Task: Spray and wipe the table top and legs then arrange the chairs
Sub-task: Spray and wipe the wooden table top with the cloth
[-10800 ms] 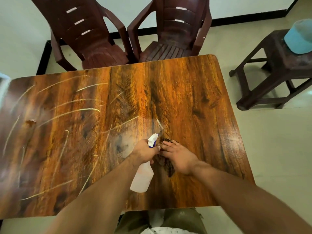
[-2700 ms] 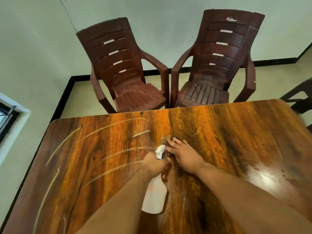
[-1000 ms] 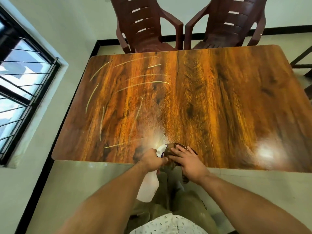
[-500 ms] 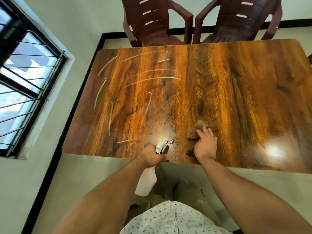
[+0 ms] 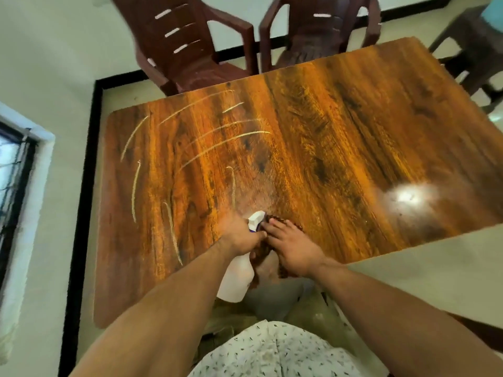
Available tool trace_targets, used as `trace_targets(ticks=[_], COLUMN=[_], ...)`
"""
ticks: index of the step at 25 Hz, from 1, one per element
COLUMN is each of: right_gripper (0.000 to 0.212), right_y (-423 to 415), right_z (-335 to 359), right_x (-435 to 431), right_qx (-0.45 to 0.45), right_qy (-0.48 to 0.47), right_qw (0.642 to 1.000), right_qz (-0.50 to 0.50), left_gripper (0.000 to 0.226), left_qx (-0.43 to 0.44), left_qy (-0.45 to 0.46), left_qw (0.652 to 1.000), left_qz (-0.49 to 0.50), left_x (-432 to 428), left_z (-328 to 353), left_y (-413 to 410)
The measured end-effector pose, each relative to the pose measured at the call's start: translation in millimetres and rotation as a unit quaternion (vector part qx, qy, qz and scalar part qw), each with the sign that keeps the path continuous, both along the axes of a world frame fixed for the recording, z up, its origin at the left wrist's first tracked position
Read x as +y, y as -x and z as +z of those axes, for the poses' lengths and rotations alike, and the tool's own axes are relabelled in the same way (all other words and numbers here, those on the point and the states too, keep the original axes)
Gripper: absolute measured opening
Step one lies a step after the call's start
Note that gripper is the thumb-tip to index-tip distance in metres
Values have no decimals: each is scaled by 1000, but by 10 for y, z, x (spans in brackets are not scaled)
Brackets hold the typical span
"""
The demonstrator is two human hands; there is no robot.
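Note:
A glossy wood-grain table top (image 5: pixel 326 137) fills the middle of the head view, with pale curved streaks on its left half. My left hand (image 5: pixel 242 235) grips the neck of a white spray bottle (image 5: pixel 235 278), its nozzle pointing over the near part of the table. Right beside it my right hand (image 5: pixel 292 247) lies with straight fingers on a dark brown cloth (image 5: pixel 272 221) at the table's near edge. A faint mist hangs above the wood just past the nozzle. Two dark brown plastic armchairs (image 5: pixel 190 47) (image 5: pixel 321 28) stand at the far side.
A dark brown stool (image 5: pixel 473 50) with a light blue thing (image 5: pixel 494 12) on it stands at the far right. A barred window (image 5: pixel 13 180) is in the left wall. A bright light reflection shows on the table's right part.
My right hand and the cloth have come back left, next to the bottle. The view has swung, so the table now appears slanted and closer.

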State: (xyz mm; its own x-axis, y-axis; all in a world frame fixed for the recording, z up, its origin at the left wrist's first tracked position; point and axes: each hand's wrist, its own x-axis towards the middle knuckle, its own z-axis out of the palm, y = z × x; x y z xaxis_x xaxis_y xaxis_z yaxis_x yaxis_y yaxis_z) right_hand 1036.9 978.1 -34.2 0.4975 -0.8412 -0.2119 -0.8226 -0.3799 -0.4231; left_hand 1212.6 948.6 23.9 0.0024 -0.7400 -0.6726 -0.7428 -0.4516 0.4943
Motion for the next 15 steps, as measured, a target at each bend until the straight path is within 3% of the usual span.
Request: trace_targets(ticks=[1, 3, 4, 7, 10, 11, 13, 14, 15], right_gripper=[60, 61, 62, 63, 60, 60, 58, 55, 54], right_y=[4, -74, -201, -413, -583, -750, -968, -930, -883], right_z=[-6, 41, 61, -12, 36, 31, 0, -42, -75], right_x=[-75, -58, 35, 380, 537, 610, 832, 864, 851], right_qx=[-5, 31, 34, 21, 58, 51, 9, 13, 32], right_qy=[-3, -8, -5, -18, -17, -8, -12, -4, -5], right_qw=[997, 952, 942, 987, 920, 928, 981, 988, 974], right_qz=[-71, -304, -334, -156, -386, -368, -191, -151, -223], left_gripper=[30, 27, 28, 41, 37, 37, 35, 31, 24], left_qx=[10, 23, 32, 41, 15, 16, 23, 25, 31], left_qy=[5, -6, -10, -25, -36, -40, -34, -36, -42], left_qw=[1000, 996, 994, 985, 980, 980, 980, 980, 982], left_qz=[-29, -80, -104, -163, -193, -193, -197, -192, -180], left_x=[-52, -84, -90, -29, 41, 66, 111, 107, 89], left_z=[-20, -12, -18, -19, -49, -71, -72, -82, -89], left_y=[-76, -186, -259, -473, -697, -757, -873, -936, -994])
